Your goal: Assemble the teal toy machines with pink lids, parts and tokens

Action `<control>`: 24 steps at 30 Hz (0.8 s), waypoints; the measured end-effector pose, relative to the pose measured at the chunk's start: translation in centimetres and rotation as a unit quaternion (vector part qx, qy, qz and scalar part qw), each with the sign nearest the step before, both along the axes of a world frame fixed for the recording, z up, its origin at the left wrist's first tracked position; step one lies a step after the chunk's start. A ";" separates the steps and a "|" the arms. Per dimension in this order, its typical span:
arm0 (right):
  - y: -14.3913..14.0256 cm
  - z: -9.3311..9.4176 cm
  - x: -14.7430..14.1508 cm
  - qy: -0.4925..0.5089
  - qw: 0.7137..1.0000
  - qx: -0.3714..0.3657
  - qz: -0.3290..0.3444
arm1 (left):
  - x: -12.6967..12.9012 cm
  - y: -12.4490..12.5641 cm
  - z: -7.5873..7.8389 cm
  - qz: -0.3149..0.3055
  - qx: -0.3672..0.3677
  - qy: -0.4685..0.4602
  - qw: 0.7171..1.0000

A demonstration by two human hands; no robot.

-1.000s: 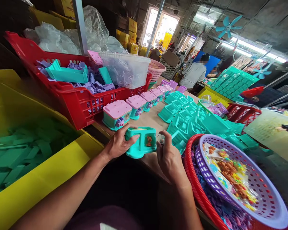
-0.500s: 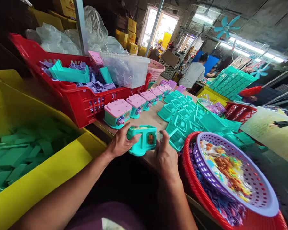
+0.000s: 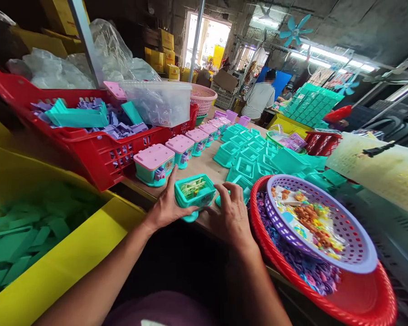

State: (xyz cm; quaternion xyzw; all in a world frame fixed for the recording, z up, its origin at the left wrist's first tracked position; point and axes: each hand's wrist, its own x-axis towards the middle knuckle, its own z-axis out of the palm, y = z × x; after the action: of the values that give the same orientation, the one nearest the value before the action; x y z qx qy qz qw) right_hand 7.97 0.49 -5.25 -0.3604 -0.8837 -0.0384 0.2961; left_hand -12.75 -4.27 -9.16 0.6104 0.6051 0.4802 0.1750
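My left hand (image 3: 165, 208) is closed round the left side of a small teal toy box (image 3: 180, 199), with its thumb along the front. The box is tilted, its open top facing me. Pale yellow-green printed material (image 3: 193, 186) shows inside. Just right of the box is my right hand (image 3: 234, 210), fingers bent and apart, fingertips close to the box's right end. I see nothing held in it, and whether it touches the box is unclear. Behind the box stands a row of teal boxes with pink lids (image 3: 154, 156). Several empty teal boxes (image 3: 246, 167) sit to the right.
At left are a red crate (image 3: 98, 167) of purple parts, a clear bin (image 3: 180, 104) on it, and a yellow box (image 3: 98, 226) of teal pieces. At right, a purple basket (image 3: 357, 258) of small figures rests on a red basket (image 3: 377, 290). A person (image 3: 258, 99) sits farther back.
The box has been tipped so its open top shows instead of the side with the brown figure. My right hand's clear piece is no longer visible in its fingers. The view has shifted right.
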 end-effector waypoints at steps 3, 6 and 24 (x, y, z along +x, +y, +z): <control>0.5 1.1 -0.2 -0.030 0.996 -0.009 0.078 | -0.9 0.4 0.1 -0.060 -0.017 0.041 0.997; 0.7 1.7 -0.3 -0.057 0.991 -0.047 0.114 | -1.5 0.5 0.0 -0.091 -0.020 0.062 0.994; 1.7 1.6 -1.6 -0.114 0.987 -0.100 0.053 | -1.1 3.2 -1.5 -0.005 0.011 0.026 1.000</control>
State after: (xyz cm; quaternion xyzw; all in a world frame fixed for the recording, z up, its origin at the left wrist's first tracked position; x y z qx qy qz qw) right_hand 6.32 2.21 -3.69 -0.3347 -0.9287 0.0254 0.1575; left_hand -13.86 -1.07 -10.66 0.6273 0.6010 0.4705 0.1548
